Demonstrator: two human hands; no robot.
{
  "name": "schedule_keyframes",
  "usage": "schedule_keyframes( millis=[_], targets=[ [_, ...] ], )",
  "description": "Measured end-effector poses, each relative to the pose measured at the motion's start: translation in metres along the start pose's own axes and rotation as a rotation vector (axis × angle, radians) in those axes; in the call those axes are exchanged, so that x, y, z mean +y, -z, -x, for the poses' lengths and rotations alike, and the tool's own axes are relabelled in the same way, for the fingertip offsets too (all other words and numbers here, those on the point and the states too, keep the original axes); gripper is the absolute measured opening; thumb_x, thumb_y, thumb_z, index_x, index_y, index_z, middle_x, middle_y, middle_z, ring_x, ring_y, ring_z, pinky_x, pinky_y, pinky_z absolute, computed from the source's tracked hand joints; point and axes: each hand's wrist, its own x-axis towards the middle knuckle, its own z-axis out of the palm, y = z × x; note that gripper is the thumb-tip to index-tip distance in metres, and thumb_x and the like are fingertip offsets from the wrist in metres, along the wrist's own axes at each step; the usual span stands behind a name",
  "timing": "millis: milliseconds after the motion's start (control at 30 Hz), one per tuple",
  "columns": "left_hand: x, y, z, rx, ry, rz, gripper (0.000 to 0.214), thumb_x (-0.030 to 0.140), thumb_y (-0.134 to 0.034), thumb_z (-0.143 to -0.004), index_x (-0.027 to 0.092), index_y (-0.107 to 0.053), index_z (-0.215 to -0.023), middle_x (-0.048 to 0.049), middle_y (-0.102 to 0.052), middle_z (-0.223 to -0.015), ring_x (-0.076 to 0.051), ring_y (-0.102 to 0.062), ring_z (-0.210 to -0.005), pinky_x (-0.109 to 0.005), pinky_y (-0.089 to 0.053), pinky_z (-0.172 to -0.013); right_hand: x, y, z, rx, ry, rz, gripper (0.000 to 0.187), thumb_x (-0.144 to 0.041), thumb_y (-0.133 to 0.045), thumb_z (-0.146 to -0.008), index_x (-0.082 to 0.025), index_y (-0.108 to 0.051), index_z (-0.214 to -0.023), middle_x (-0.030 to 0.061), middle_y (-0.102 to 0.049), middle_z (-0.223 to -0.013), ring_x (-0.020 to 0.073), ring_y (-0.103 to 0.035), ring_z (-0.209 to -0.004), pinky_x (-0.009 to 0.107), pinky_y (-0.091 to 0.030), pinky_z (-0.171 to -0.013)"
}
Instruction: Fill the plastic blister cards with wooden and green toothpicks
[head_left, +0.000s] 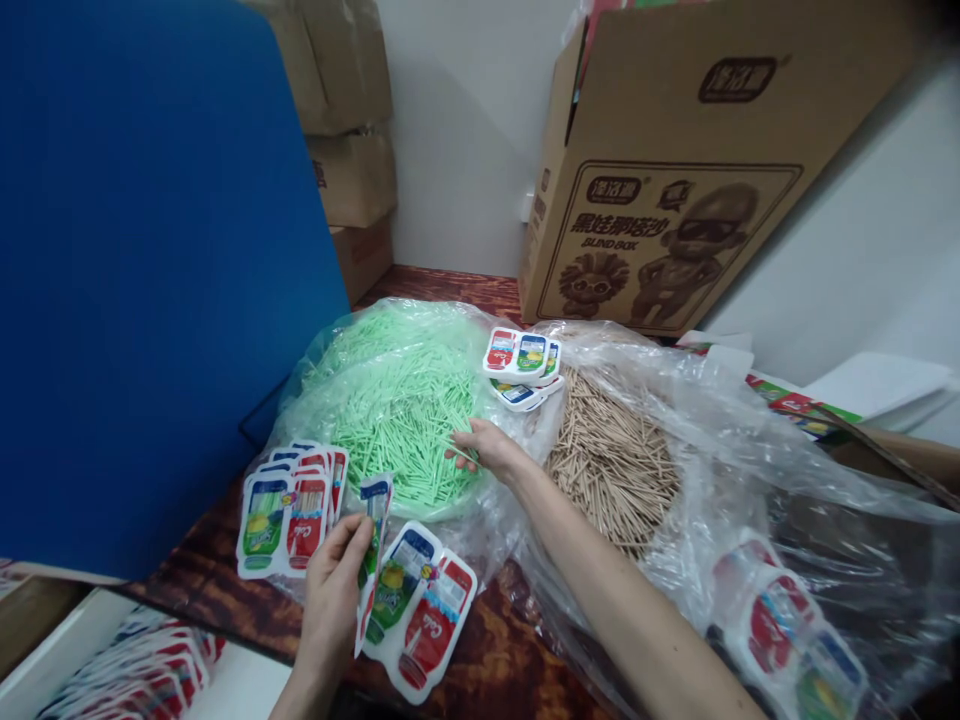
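Observation:
My left hand [336, 575] grips a small printed pouch [375, 540], turned nearly edge-on. Just right of it lies a flat double pouch [420, 610] with a green Sprite half and a red Cola half. My right hand [484, 448] is over the right side of a heap of thin green sticks [409, 430], its fingers pinched on what look like a few of them. The heap sits in an open clear plastic bag [300, 400]. Left of my left hand is an overlapping pile of filled pouches [289, 510].
Thin brown sticks [615, 465] fill another clear bag on the right. A small stack of pouches [521, 360] rests between the heaps. More pouches lie at lower right [787, 625] and in a white box [127, 665]. A large carton [675, 190] and a blue panel [157, 270] flank the table.

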Motion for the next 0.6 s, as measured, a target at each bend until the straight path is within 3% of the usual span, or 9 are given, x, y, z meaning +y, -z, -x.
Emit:
schedule_keyframes(
  millis=[167, 333, 467, 600],
  targets=[
    [0.009, -0.017, -0.009, -0.053, -0.043, 0.087, 0.039, 0.047, -0.08, -0.058, 0.015, -0.067, -0.075, 0.0009, -0.065, -0.064, -0.015, -0.061, -0.058, -0.024, -0.049, -0.056, 0.007, 0.001, -0.002, 0.063, -0.022, -0.165, 0.017, -0.014, -0.061, -0.082, -0.018, -0.046, -0.075, -0.0042, -0.06, -0.054, 0.0088, -0.058, -0.043, 0.014, -0.037, -0.037],
    [0.016, -0.039, -0.025, -0.109, -0.017, 0.181, 0.033, 0.042, -0.079, -0.059, 0.016, -0.066, -0.075, 0.0014, -0.065, -0.064, -0.015, -0.061, -0.059, -0.026, -0.049, -0.058, 0.004, 0.002, 0.0, 0.035, -0.033, -0.341, 0.016, -0.013, -0.056, -0.086, -0.018, -0.045, -0.076, -0.0031, -0.061, -0.06, 0.0065, -0.056, -0.046, 0.016, -0.044, -0.046],
    [0.018, -0.065, -0.039, -0.121, -0.082, 0.267, 0.027, 0.036, -0.076, -0.064, 0.017, -0.065, -0.079, 0.0022, -0.064, -0.066, -0.014, -0.06, -0.061, -0.025, -0.048, -0.061, 0.006, -0.009, 0.013, -0.051, -0.059, -0.421, 0.021, -0.016, -0.062, -0.084, -0.019, -0.043, -0.074, -0.004, -0.06, -0.06, 0.0055, -0.05, -0.044, 0.015, -0.041, -0.044],
    [0.02, -0.088, -0.053, -0.179, -0.083, 0.273, 0.024, 0.038, -0.072, -0.067, 0.018, -0.063, -0.078, 0.0063, -0.057, -0.059, -0.009, -0.051, -0.052, -0.021, -0.042, -0.054, 0.021, -0.025, 0.034, -0.198, -0.127, -0.458, 0.019, -0.02, -0.069, -0.079, -0.017, -0.05, -0.077, -0.0046, -0.058, -0.058, 0.006, -0.049, -0.044, 0.017, -0.039, -0.043]
  ],
)
